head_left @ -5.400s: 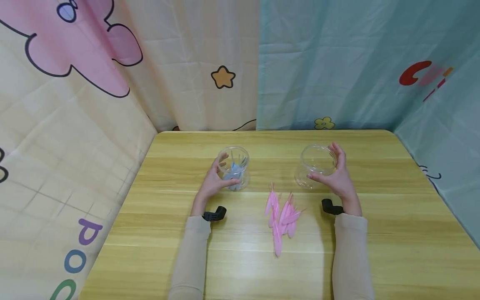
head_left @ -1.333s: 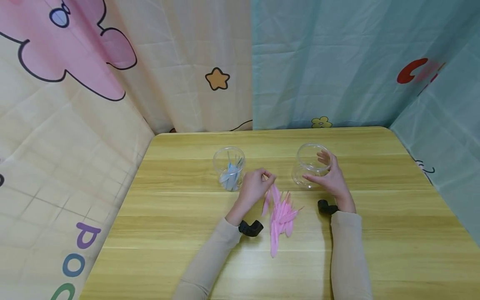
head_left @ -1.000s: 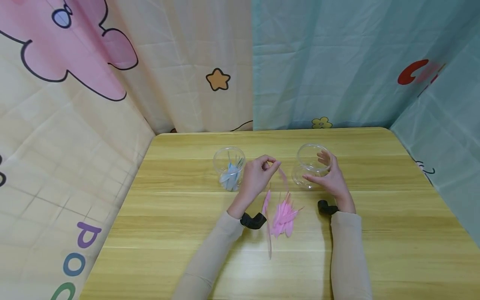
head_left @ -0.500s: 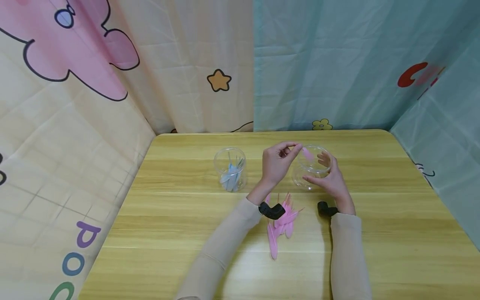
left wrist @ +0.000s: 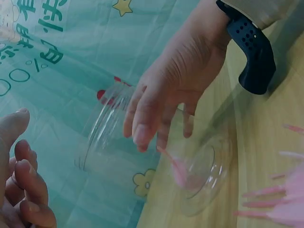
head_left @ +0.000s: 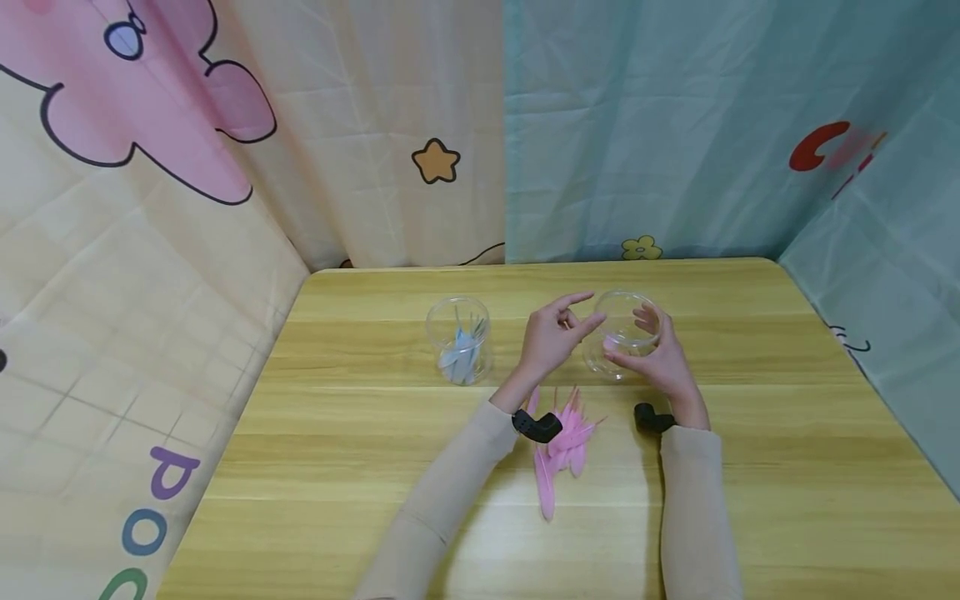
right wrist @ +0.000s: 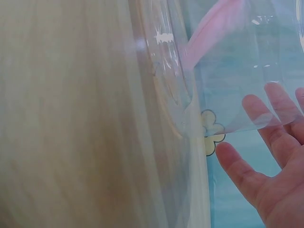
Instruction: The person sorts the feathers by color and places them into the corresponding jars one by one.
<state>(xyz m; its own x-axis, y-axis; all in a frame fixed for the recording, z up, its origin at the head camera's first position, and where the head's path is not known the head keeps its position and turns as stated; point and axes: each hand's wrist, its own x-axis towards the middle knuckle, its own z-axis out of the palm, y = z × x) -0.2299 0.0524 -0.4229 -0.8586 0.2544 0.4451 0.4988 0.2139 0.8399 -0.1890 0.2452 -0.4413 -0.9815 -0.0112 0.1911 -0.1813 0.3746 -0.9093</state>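
Observation:
My right hand [head_left: 666, 358] holds a clear plastic jar [head_left: 597, 360] from its right side, thumb and fingers bent around the wall. Inside the jar sits one pink feather [right wrist: 216, 28], seen through the wall in the right wrist view. Just left of the jar's rim is my left hand [head_left: 551, 337], thumb and index finger apart and nothing between them. Below the hands on the table lies a loose pile of pink feathers [head_left: 567, 442], partly covered by the left wrist. A second clear jar [head_left: 459, 307] further left contains several blue feathers [head_left: 461, 358].
Both jars stand on a wooden table [head_left: 300, 467]. Printed curtains [head_left: 360, 167] close off the back and both sides. A black wrist camera [head_left: 537, 427] on the left wrist hangs over the pink feathers; another black camera [head_left: 652, 418] is on the right wrist.
My left hand let go of the left jar, pinched a pink feather from the pile, carried it right and released it into the right jar. My right hand stayed at its jar.

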